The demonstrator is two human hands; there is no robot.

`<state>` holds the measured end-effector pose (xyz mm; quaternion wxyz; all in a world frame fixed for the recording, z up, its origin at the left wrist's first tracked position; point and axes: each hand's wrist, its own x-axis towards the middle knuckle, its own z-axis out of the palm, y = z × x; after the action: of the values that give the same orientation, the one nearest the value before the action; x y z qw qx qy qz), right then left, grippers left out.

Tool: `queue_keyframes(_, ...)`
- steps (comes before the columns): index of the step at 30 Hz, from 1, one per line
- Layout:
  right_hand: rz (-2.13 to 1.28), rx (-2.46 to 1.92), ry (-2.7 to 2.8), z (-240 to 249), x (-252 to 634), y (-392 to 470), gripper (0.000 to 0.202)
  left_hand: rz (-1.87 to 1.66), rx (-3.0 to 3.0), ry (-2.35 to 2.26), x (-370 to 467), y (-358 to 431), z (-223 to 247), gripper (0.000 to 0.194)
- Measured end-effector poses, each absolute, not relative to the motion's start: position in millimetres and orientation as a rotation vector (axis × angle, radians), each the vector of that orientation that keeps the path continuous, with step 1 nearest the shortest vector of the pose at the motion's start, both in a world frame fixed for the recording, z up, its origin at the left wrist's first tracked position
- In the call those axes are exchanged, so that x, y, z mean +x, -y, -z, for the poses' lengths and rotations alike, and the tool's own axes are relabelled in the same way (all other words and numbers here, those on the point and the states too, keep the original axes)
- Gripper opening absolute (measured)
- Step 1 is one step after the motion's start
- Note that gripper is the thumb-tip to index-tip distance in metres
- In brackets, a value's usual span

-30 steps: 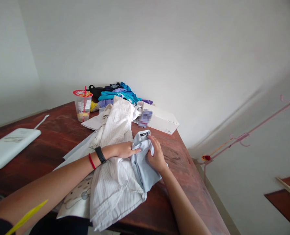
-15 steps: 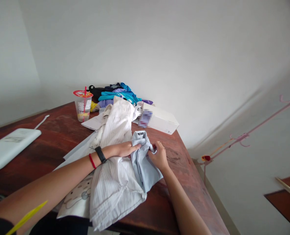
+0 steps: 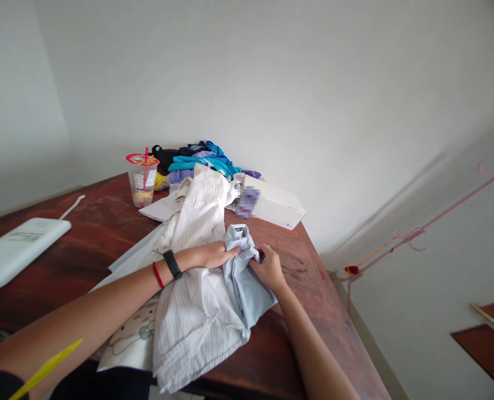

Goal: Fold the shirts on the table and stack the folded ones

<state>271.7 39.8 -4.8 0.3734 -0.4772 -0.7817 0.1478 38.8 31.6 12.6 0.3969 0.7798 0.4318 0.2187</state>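
A light blue shirt [image 3: 247,286] lies crumpled on the right part of a dark wooden table [image 3: 97,228], its collar toward the wall. My left hand [image 3: 213,254] rests on its left edge, fingers pinching the cloth near the collar. My right hand [image 3: 267,268] grips the bunched fabric on the shirt's right side. A white striped shirt [image 3: 197,311] lies under and left of it, draped over the table's near edge. My left wrist wears a black band and a red string.
A plastic cup with a red lid and straw [image 3: 142,180] stands at the back. Behind it lies a pile of blue and purple clothes [image 3: 201,158]. A white box [image 3: 276,205] sits at the back right, a white device [image 3: 18,250] at the left.
My right hand has slid from the top of the blue shirt's collar area down its right side, bunching the cloth. The left hand has stayed in place.
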Motion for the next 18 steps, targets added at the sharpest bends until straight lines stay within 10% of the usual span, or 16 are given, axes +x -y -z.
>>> queue_keyframes(18,-0.451,-1.244,2.018,9.9,270.6,-42.0,0.006,-0.5,1.966,-1.172,40.8,-27.4,-18.2,0.061)
